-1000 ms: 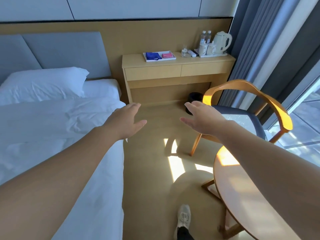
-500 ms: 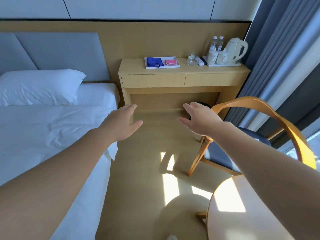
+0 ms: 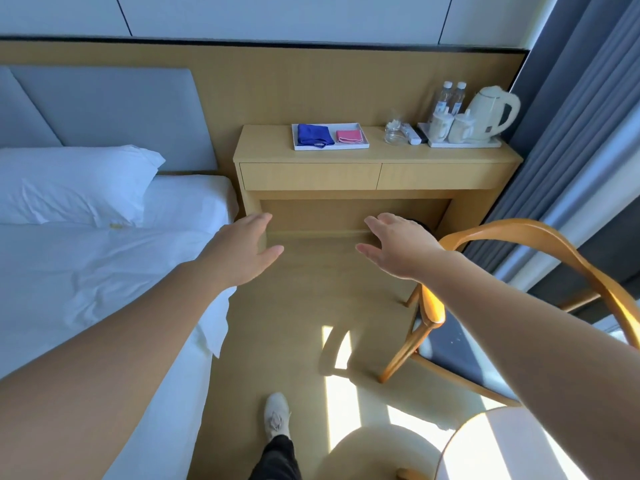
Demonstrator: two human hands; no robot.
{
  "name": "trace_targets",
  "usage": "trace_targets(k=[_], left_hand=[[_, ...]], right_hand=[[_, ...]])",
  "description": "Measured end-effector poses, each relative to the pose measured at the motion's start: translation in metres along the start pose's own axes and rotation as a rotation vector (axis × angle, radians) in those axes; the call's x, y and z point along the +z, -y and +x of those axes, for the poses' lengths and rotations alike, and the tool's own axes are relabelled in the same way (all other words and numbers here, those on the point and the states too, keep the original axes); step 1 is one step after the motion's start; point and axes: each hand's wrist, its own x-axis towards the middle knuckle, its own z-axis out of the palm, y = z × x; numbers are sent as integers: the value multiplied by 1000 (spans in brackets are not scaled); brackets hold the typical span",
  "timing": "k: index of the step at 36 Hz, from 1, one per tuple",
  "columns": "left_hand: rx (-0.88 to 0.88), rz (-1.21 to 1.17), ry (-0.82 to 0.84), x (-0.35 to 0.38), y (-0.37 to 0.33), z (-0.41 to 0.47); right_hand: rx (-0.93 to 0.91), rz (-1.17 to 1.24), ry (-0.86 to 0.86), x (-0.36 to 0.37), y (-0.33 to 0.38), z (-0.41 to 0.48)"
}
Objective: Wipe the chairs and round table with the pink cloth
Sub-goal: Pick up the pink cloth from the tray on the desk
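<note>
A folded pink cloth (image 3: 349, 136) lies beside a blue cloth (image 3: 313, 135) in a white tray (image 3: 329, 146) on the wooden desk (image 3: 377, 157) ahead. My left hand (image 3: 242, 249) and my right hand (image 3: 398, 244) are stretched forward over the floor, fingers straight, holding nothing, well short of the desk. A wooden armchair (image 3: 540, 244) with a dark blue seat stands at the right, under my right arm. The rim of the round table (image 3: 485, 441) shows at the bottom right.
A bed (image 3: 86, 271) with white sheets and a pillow fills the left. On the desk's right end stand a kettle (image 3: 491, 110), cups, two water bottles and a glass jar. Grey curtains (image 3: 568, 133) hang at the right. A dark bin sits under the desk. My shoe (image 3: 276, 415) is on the floor.
I have come closer to the desk, which looks larger now. The chair and round table have slid further right and down. Both hands stay outstretched and empty.
</note>
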Motion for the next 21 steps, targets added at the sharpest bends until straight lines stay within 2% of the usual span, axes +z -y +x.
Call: trace_targets(k=[12, 21], left_hand=[[82, 11, 44, -2, 71, 151], [145, 8, 57, 5, 102, 227]], right_hand=[[68, 15, 33, -6, 3, 141], [138, 44, 58, -2, -7, 208]])
